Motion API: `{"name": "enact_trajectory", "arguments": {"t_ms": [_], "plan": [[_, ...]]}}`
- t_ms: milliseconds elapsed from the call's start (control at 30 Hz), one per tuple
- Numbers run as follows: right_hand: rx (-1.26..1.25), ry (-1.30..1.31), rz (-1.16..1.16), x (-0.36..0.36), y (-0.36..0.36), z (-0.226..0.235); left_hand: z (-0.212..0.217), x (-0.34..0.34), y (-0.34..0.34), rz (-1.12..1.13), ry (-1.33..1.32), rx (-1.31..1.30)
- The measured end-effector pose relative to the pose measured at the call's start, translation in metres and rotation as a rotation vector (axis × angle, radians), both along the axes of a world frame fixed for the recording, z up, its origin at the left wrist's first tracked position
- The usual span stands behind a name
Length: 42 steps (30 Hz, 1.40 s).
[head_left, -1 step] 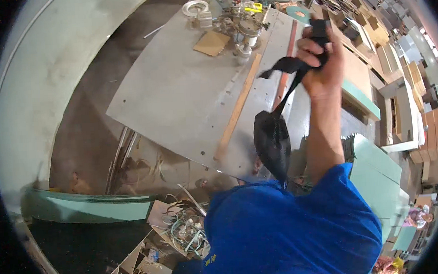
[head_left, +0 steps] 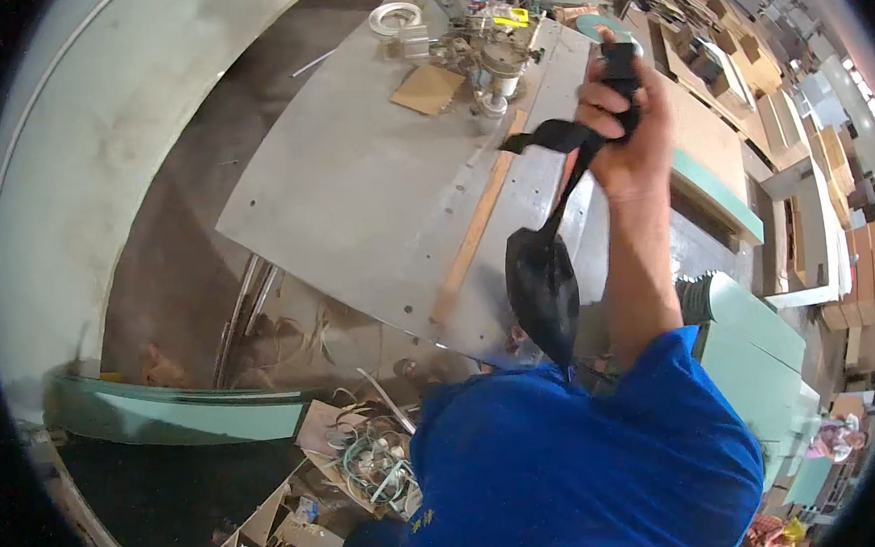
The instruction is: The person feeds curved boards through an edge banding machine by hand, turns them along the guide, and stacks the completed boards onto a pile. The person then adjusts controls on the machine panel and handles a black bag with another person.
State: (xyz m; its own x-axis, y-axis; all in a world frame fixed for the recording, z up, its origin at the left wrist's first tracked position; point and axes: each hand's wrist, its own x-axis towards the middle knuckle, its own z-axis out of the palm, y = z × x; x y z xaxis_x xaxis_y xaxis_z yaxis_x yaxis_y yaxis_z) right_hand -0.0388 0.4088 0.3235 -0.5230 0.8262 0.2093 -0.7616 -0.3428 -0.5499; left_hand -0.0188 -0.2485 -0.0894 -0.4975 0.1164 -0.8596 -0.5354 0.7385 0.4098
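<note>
My right hand is raised over the right side of a grey machine table. Its fingers are wrapped round a black strap, and a small black block shows at the top of the grip. One short end of the strap sticks out to the left. Lower down, a black, leaf-shaped piece of fabric dangles in front of my blue shirt. What the black thing is as a whole, I cannot make out. My left hand is out of sight.
Machine parts and a brown board occupy the table's far end. A wooden strip lies along it. A box of tangled edging scraps stands low left. Stacked panels fill the right, where another person appears far off.
My right hand has shifted slightly left and down, still gripping the black strap. The strap's loose end has swung a little left.
</note>
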Motion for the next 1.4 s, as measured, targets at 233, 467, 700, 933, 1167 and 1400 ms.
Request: {"name": "enact_trajectory", "arguments": {"t_ms": [233, 467, 700, 933, 1167, 1400], "plan": [[-0.152, -0.226, -0.028, -0.083, -0.007, -0.05, 0.027, 0.0, -0.004, -0.178, -0.008, -0.074], [0.252, -0.589, -0.163, -0.165, -0.075, -0.132, 0.137, -0.108, 0.209, -0.622, 0.41, 0.35], [0.789, -0.681, 0.163, -0.13, -0.197, -0.184, 0.066, -0.131, 0.382, -0.772, -0.067, 0.561], [0.774, -1.056, -0.039, 0.046, -0.103, -0.149, 0.079, -0.089, 0.432, -0.53, 0.086, 0.485], [-0.042, -1.253, -0.921, 0.229, -0.06, -0.158, 0.108, -0.098, 0.444, -0.511, -0.225, 0.475], [-0.345, -1.439, -0.587, 0.313, -0.154, -0.346, 0.128, -0.088, 0.449, -0.504, -0.209, 0.491]]}}
